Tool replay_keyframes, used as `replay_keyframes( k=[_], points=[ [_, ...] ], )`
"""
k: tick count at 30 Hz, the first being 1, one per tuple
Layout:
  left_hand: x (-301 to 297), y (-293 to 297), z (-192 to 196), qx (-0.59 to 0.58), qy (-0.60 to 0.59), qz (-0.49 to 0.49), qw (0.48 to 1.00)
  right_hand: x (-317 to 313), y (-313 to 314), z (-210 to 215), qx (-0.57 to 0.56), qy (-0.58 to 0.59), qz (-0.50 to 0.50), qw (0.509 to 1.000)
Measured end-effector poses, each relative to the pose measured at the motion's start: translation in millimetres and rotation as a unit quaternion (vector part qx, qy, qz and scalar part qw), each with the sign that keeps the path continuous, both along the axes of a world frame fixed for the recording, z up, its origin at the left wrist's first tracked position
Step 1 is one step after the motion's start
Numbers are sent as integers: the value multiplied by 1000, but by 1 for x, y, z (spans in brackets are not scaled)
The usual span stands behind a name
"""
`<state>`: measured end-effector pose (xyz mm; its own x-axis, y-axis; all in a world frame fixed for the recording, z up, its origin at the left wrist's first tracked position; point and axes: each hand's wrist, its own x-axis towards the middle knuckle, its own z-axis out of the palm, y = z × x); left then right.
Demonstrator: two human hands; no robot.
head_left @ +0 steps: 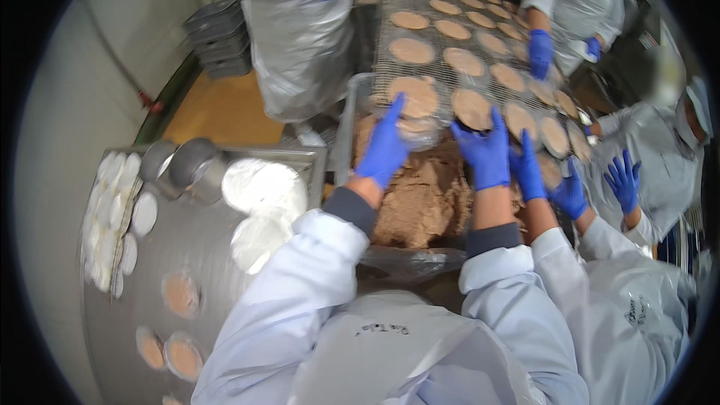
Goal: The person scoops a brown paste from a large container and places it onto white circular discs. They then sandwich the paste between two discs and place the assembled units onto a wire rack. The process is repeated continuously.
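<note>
My left hand (385, 144), in a blue glove, grips the left edge of a round, flat meat patty (414, 96) at the near end of the wire-mesh conveyor belt (433, 67). Clear film and part of another patty show just below it. My right hand (484, 151), also gloved in blue, has its fingers spread at the near edge of another patty (472, 109). Whether it touches that patty is hard to tell. Beneath both hands lies a large tub heaped with brown ground meat (420, 206).
Left, a steel table (225, 315) holds stacked white discs (262, 187), metal cups (196, 161) and several patties. Several gloved co-workers stand around the belt; one's hands (530, 172) are close on my right. Grey crates (219, 37) are stacked at the far left.
</note>
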<state>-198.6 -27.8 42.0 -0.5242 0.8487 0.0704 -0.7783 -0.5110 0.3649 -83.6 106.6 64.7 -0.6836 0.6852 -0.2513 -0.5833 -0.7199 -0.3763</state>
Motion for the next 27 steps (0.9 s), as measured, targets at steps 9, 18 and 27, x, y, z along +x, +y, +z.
replay_keyframes(
  k=[9, 18, 27],
  points=[
    [10, -123, -34, -74, 39, 149, 985, 17, 13, -52, 50, -28, -69, 996],
    [74, -327, -52, -414, -28, 383, 825, -49, -83, -128, -30, -169, 97, 980],
    [5, -323, -116, -587, 559, 331, 483, -42, -138, -104, -51, -192, 124, 972]
  ],
)
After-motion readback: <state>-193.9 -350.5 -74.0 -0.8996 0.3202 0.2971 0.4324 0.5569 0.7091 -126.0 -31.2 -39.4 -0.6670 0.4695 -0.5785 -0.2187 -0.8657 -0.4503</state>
